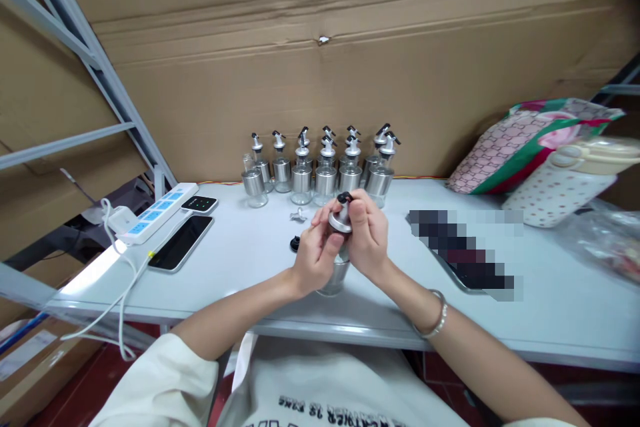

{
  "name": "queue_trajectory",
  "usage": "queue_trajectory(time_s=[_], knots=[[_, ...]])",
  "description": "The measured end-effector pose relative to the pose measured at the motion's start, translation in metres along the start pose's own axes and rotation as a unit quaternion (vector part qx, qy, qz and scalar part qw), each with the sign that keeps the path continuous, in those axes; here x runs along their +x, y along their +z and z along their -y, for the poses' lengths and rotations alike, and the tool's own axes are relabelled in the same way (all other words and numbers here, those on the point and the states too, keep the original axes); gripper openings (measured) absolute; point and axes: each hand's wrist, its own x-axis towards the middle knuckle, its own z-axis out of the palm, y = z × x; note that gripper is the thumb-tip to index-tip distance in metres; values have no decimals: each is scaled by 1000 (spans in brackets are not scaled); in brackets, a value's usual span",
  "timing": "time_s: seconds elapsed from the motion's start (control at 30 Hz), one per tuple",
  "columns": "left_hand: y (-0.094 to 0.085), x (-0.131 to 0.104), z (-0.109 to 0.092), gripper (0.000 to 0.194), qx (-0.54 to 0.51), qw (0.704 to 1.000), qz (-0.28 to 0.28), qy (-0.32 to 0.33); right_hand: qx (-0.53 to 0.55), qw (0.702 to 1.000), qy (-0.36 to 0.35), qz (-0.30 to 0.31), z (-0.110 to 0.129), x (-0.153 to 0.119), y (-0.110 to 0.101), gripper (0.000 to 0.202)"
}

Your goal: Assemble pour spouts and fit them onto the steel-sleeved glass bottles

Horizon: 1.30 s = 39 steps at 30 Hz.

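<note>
A glass oil bottle with a steel band (338,275) stands near the table's front edge, partly hidden by my hands. At its top is a silver pourer cap (342,219) with a black tip. My left hand (316,255) is closed round the neck area from the left, thumb pressed below the cap. From the right, my right hand (367,230) grips the cap, its thumb against the silver side. Just left of my hands lies a small black round part (295,243). A small silvery pourer piece (299,215) lies behind it.
Several oil bottles (325,181) with pourers stand in rows at the back; the leftmost bottle (254,183) has none. A power strip (163,212) and phone (183,243) lie left. A pixelated dark device (463,250), bag (493,150) and dotted flask (557,187) are right.
</note>
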Motion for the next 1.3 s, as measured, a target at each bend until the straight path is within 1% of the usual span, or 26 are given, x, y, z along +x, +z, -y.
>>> queue_trajectory(time_s=[0.13, 0.23, 0.27, 0.33, 0.4, 0.47, 0.53, 0.6, 0.67, 0.77, 0.8, 0.87, 0.93, 0.97, 1.03, 1.13, 1.2, 1.3], knots=[[0, 0, -2, 51, 7, 1000, 10, 13, -82, 993, -81, -35, -6, -7, -1, 40], [2, -1, -6, 51, -6, 1000, 6, -21, -110, 988, -96, -55, -4, -6, -3, 41], [3, -1, -7, 51, -15, 999, 3, -36, -109, 989, -85, -59, -2, -4, -3, 41], [4, 0, -9, 51, -25, 998, -7, -53, -79, 995, -36, -53, 2, 0, -3, 39], [5, 2, -10, 49, -17, 998, -18, -51, -17, 999, 31, -32, 4, 5, -3, 36], [5, 3, -10, 45, -5, 999, -21, -41, 42, 995, 90, -9, 6, 9, -2, 35], [6, 4, -10, 43, -2, 999, -12, -38, 78, 988, 130, 8, 8, 13, -3, 35], [7, 1, -11, 42, -10, 999, 12, -38, 101, 983, 154, 4, 10, 18, -7, 34], [8, -1, -11, 41, -34, 998, 42, -40, 122, 981, 148, -32, 12, 24, -16, 32], [8, 1, -16, 38, -65, 994, 66, -52, 140, 978, 83, -134, 13, 35, -34, 31], [6, 5, -18, 38, -66, 994, 64, -56, 137, 974, 61, -168, 11, 39, -40, 30], [-2, 22, -23, 39, -56, 996, 40, -56, 128, 965, 27, -225, 6, 44, -48, 31], [-16, 46, -23, 39, -40, 999, -7, -32, 114, 960, 9, -254, 1, 46, -50, 32], [-25, 61, -20, 38, -21, 999, -27, -16, 105, 961, 3, -255, -1, 45, -49, 32], [-46, 89, -8, 34, 26, 996, -90, 14, 86, 968, -6, -235, -3, 41, -43, 33], [-73, 123, 22, 24, 61, 988, -145, 9, 60, 978, -17, -199, 0, 34, -35, 33], [-84, 135, 44, 20, 77, 982, -173, -15, 47, 981, -19, -187, 1, 31, -31, 32], [-92, 138, 74, 23, 98, 973, -199, -64, 34, 985, -6, -170, -1, 29, -32, 30]])
